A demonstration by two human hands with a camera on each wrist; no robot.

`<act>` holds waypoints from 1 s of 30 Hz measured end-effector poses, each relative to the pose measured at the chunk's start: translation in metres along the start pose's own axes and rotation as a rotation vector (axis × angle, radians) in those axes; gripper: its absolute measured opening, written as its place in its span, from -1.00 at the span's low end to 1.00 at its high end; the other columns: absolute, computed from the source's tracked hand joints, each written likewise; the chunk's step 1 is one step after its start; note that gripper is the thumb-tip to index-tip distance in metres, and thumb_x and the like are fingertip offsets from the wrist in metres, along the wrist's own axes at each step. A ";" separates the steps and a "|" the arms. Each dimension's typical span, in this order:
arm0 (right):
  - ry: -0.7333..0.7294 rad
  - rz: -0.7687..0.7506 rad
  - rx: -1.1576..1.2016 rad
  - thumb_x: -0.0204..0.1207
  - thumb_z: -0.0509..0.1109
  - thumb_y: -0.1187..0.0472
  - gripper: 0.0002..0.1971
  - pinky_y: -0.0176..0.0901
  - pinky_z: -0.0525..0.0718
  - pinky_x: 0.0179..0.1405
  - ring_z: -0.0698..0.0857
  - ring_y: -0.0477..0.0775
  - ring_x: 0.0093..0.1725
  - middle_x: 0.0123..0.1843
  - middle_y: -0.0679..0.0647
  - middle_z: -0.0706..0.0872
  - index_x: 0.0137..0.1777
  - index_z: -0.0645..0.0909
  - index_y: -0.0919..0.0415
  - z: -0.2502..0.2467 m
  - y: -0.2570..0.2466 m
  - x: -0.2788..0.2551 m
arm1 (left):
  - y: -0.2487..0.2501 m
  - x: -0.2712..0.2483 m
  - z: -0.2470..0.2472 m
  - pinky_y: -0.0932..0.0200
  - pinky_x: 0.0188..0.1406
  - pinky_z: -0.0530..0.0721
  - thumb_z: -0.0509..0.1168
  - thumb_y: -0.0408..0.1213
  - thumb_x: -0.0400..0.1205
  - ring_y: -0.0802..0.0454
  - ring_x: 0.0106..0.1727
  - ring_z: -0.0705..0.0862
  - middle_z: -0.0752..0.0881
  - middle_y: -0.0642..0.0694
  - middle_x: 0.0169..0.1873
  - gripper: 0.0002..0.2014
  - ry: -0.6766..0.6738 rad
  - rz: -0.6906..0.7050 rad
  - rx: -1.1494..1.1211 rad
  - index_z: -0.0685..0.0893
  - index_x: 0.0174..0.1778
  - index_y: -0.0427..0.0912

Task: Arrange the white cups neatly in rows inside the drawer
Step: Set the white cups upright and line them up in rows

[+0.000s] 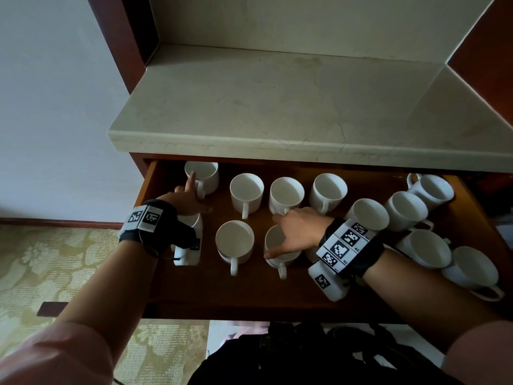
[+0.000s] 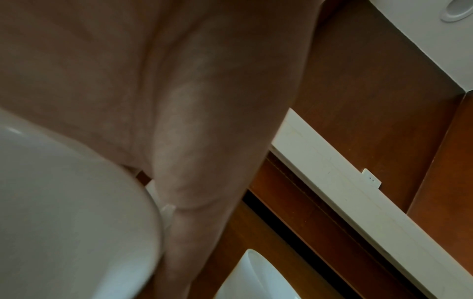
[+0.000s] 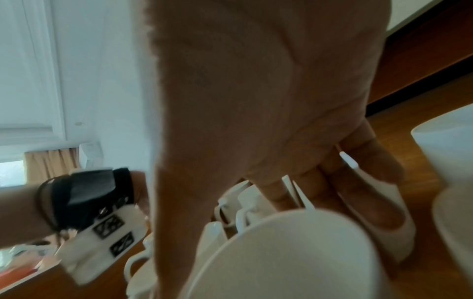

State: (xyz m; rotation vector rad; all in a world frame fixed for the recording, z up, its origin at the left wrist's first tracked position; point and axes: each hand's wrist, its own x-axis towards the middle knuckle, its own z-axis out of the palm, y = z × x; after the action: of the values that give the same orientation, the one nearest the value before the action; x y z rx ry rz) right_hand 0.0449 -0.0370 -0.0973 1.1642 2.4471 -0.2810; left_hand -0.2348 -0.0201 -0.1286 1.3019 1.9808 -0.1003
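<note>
Several white cups stand in the open wooden drawer point(image 1: 263, 295). The back row starts with the far-left cup point(image 1: 205, 173), and my left hand point(image 1: 194, 197) touches its rim with a straight index finger, thumb spread to the right. Another cup point(image 1: 195, 222) is partly hidden under that wrist. My right hand point(image 1: 280, 234) lies spread over the second front-row cup point(image 1: 273, 244), its thumb on the near rim and its index finger reaching toward the back-row cup point(image 1: 286, 193). A front cup point(image 1: 234, 240) stands free between the hands. In the right wrist view, straight fingers point(image 3: 322, 188) hang among the cups.
A loose cluster of cups point(image 1: 405, 209) crowds the drawer's right side, some leaning on each other. A pale stone countertop point(image 1: 277, 107) overhangs the drawer's back. Bare drawer floor lies along the front. A dark bag point(image 1: 305, 357) sits below, with patterned carpet point(image 1: 55, 259) to the left.
</note>
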 end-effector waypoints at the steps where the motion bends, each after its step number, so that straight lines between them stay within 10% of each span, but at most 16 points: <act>1: -0.004 0.003 0.040 0.15 0.20 -0.65 -0.12 -0.10 0.63 -0.21 0.63 0.01 -0.14 -0.14 -0.05 0.63 0.19 0.48 0.09 -0.003 0.004 -0.002 | 0.000 -0.001 -0.001 -0.27 0.52 0.30 0.44 -0.03 0.52 -0.33 0.59 0.19 0.06 -0.34 0.62 0.11 0.003 0.007 -0.003 -0.40 0.61 0.17; 9: 0.064 0.083 0.421 0.33 0.42 -0.36 -0.45 -0.16 0.74 -0.04 0.69 -0.17 -0.06 -0.03 -0.15 0.68 0.16 0.55 0.00 -0.029 0.069 -0.031 | 0.021 -0.031 -0.016 -0.18 0.58 0.11 0.25 0.22 0.58 -0.36 0.64 0.06 0.03 -0.33 0.64 -0.07 0.124 0.059 0.230 -0.16 0.69 -0.04; 15: 0.028 0.145 0.558 0.28 0.57 -0.20 -0.51 -0.15 0.74 0.05 0.73 -0.17 -0.08 -0.06 -0.13 0.73 0.12 0.60 0.01 -0.014 0.104 -0.041 | 0.068 -0.053 -0.010 -0.17 0.52 0.25 0.24 0.20 0.59 -0.27 0.60 0.19 0.21 -0.22 0.60 -0.22 0.039 0.376 0.408 0.12 0.66 -0.02; 24: -0.156 0.076 0.645 0.18 0.67 -0.06 -0.27 -0.29 0.71 -0.06 0.62 -0.21 0.14 0.18 -0.23 0.59 0.36 0.46 -0.24 0.008 0.110 -0.047 | 0.131 -0.051 0.040 -0.35 0.59 -0.04 0.35 0.26 0.46 -0.21 0.67 -0.25 -0.23 -0.09 0.67 0.07 -0.044 0.554 0.308 -0.21 0.68 0.04; 30: -0.217 -0.010 0.545 0.14 0.68 -0.07 -0.12 -0.14 0.46 0.39 0.41 -0.18 0.41 0.42 -0.28 0.43 0.46 0.34 -0.33 0.012 0.108 -0.045 | 0.135 -0.031 0.062 -0.43 0.56 -0.24 0.35 0.39 0.34 -0.32 0.62 -0.38 -0.32 -0.10 0.66 0.18 -0.024 0.507 0.393 -0.32 0.65 0.12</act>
State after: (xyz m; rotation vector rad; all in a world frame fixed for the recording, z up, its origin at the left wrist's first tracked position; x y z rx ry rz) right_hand 0.1579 -0.0044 -0.0886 1.2464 2.2441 -1.0699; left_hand -0.0847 -0.0067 -0.1103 2.0074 1.6000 -0.2664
